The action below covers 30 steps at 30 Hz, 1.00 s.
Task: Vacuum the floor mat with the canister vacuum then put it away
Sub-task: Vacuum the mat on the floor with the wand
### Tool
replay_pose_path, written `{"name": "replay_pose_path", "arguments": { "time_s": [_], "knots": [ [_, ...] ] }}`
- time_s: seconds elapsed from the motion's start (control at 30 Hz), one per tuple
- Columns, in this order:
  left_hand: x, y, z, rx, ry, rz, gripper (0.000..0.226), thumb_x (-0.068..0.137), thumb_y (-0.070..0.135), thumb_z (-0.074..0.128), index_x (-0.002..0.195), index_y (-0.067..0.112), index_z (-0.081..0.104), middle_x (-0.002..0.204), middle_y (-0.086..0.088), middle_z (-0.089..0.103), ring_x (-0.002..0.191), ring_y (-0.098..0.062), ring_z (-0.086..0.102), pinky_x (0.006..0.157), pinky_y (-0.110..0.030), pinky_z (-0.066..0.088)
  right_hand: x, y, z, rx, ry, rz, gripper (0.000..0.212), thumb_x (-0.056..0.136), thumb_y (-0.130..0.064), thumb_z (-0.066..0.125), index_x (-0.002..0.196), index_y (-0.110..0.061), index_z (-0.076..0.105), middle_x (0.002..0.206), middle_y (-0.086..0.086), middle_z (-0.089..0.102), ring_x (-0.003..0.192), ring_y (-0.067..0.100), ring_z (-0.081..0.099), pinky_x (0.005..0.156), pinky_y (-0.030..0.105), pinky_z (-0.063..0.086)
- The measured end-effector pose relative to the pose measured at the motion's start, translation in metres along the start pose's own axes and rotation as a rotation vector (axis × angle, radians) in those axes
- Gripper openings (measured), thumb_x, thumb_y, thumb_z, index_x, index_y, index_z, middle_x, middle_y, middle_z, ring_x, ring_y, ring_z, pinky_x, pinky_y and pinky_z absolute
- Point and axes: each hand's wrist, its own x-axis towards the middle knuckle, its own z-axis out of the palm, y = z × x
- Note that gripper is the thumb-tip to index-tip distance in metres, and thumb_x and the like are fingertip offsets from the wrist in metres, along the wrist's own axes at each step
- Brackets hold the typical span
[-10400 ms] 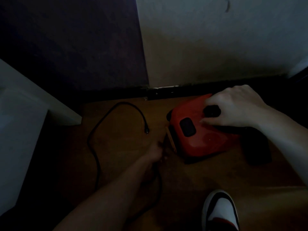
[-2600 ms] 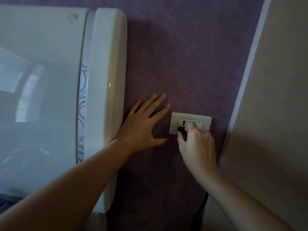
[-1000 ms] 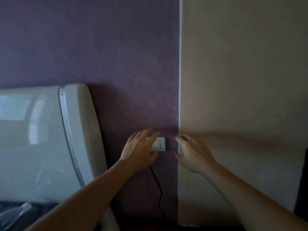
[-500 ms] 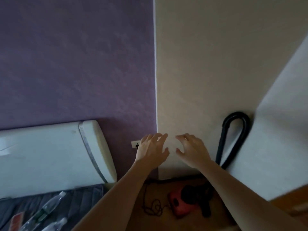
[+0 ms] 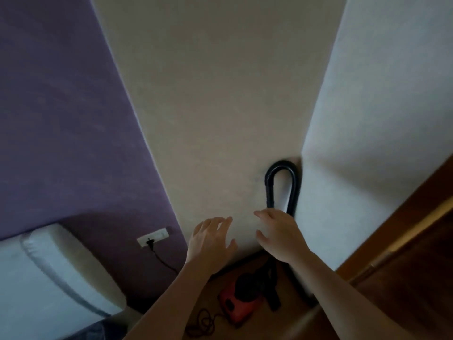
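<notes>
**Setup stage: power connected, vacuum not yet in hand**

The plug point(image 5: 149, 242) sits in the wall socket point(image 5: 157, 235), and its cord point(image 5: 161, 260) runs down toward the red canister vacuum point(image 5: 239, 304). The vacuum stands on the floor in the corner below the hands, with its black hose point(image 5: 269, 187) looped upward against the wall. The left hand point(image 5: 210, 239) and right hand point(image 5: 279, 234) are raised in front of the wall, fingers loosely spread, holding nothing. The floor mat is not in view. Probable next move — lower a hand to the hose or canister, grip it firmly, and carry the unit to the mat, clear of the slack cord coiled beside it.
</notes>
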Motion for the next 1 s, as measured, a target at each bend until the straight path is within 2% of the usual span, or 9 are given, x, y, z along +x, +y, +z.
{"name": "replay_pose_path", "arguments": {
  "time_s": [0.1, 0.2, 0.27, 0.43, 0.57, 0.7, 0.83, 0.93, 1.0],
  "knots": [
    [0.049, 0.010, 0.016, 0.011, -0.031, 0.049, 0.057, 0.082, 0.051, 0.051, 0.131, 0.024, 0.058, 0.123, 0.001, 0.067, 0.111, -0.020, 0.064, 0.095, -0.040, 0.051, 0.013, 0.046, -0.002, -0.010, -0.001, 0.042, 0.052, 0.094, -0.041, 0.059, 0.143, -0.026, 0.053, 0.138, -0.005, 0.060, 0.127, 0.018, 0.057, 0.108, 0.040, 0.046],
    [0.103, 0.028, 0.036, 0.033, -0.122, 0.085, 0.059, 0.087, 0.053, 0.050, 0.142, 0.029, 0.046, 0.139, 0.004, 0.055, 0.126, -0.019, 0.053, 0.106, -0.039, 0.041, 0.033, 0.091, -0.001, 0.018, -0.013, 0.086, 0.050, 0.092, -0.038, 0.065, 0.138, -0.023, 0.058, 0.129, -0.004, 0.065, 0.114, 0.015, 0.064, 0.101, 0.038, 0.052],
    [0.137, 0.041, 0.054, -0.002, -0.189, 0.048, 0.063, 0.090, 0.056, 0.048, 0.147, 0.031, 0.037, 0.146, 0.005, 0.047, 0.132, -0.018, 0.046, 0.110, -0.038, 0.036, 0.049, 0.120, 0.006, 0.025, -0.032, 0.094, 0.049, 0.091, -0.035, 0.067, 0.137, -0.021, 0.059, 0.128, -0.003, 0.066, 0.108, 0.014, 0.066, 0.097, 0.034, 0.053],
    [0.206, 0.054, 0.104, -0.022, -0.266, -0.038, 0.066, 0.091, 0.059, 0.048, 0.149, 0.034, 0.029, 0.151, 0.005, 0.040, 0.136, -0.018, 0.040, 0.111, -0.038, 0.033, 0.094, 0.176, 0.040, 0.116, -0.108, 0.126, 0.051, 0.093, -0.036, 0.068, 0.140, -0.022, 0.057, 0.132, -0.003, 0.064, 0.115, 0.014, 0.064, 0.099, 0.030, 0.052],
    [0.241, 0.048, 0.142, 0.015, -0.265, -0.041, 0.075, 0.091, 0.059, 0.049, 0.153, 0.030, 0.019, 0.155, 0.003, 0.032, 0.138, -0.019, 0.037, 0.111, -0.038, 0.033, 0.133, 0.205, 0.079, 0.150, -0.166, 0.120, 0.056, 0.095, -0.040, 0.064, 0.146, -0.022, 0.049, 0.135, -0.004, 0.061, 0.106, 0.012, 0.064, 0.094, 0.026, 0.051],
    [0.262, 0.039, 0.174, -0.030, -0.216, -0.064, 0.086, 0.088, 0.058, 0.055, 0.155, 0.021, 0.015, 0.158, 0.001, 0.029, 0.138, -0.020, 0.039, 0.107, -0.037, 0.040, 0.163, 0.225, 0.121, 0.153, -0.158, 0.152, 0.064, 0.094, -0.046, 0.064, 0.149, -0.021, 0.042, 0.132, 0.000, 0.061, 0.112, 0.017, 0.064, 0.090, 0.034, 0.056],
    [0.271, 0.036, 0.195, -0.109, -0.173, -0.036, 0.089, 0.085, 0.057, 0.059, 0.155, 0.021, 0.017, 0.157, 0.002, 0.033, 0.135, -0.018, 0.043, 0.105, -0.039, 0.045, 0.180, 0.234, 0.159, 0.191, -0.061, 0.230, 0.057, 0.090, -0.049, 0.068, 0.136, -0.020, 0.050, 0.118, 0.002, 0.065, 0.102, 0.020, 0.066, 0.076, 0.037, 0.060],
    [0.271, 0.035, 0.200, -0.171, -0.167, 0.009, 0.087, 0.083, 0.056, 0.058, 0.153, 0.022, 0.020, 0.155, 0.003, 0.037, 0.131, -0.018, 0.047, 0.100, -0.039, 0.050, 0.192, 0.233, 0.174, 0.240, -0.025, 0.294, 0.048, 0.090, -0.050, 0.068, 0.124, -0.019, 0.060, 0.108, -0.001, 0.067, 0.091, 0.017, 0.067, 0.069, 0.033, 0.058],
    [0.271, 0.033, 0.201, -0.174, -0.161, 0.038, 0.087, 0.083, 0.054, 0.059, 0.153, 0.021, 0.020, 0.154, 0.003, 0.038, 0.128, -0.018, 0.050, 0.096, -0.037, 0.052, 0.200, 0.230, 0.179, 0.290, -0.016, 0.331, 0.038, 0.090, -0.050, 0.068, 0.112, -0.019, 0.062, 0.098, -0.004, 0.065, 0.084, 0.015, 0.065, 0.064, 0.028, 0.052]
  ]
}}
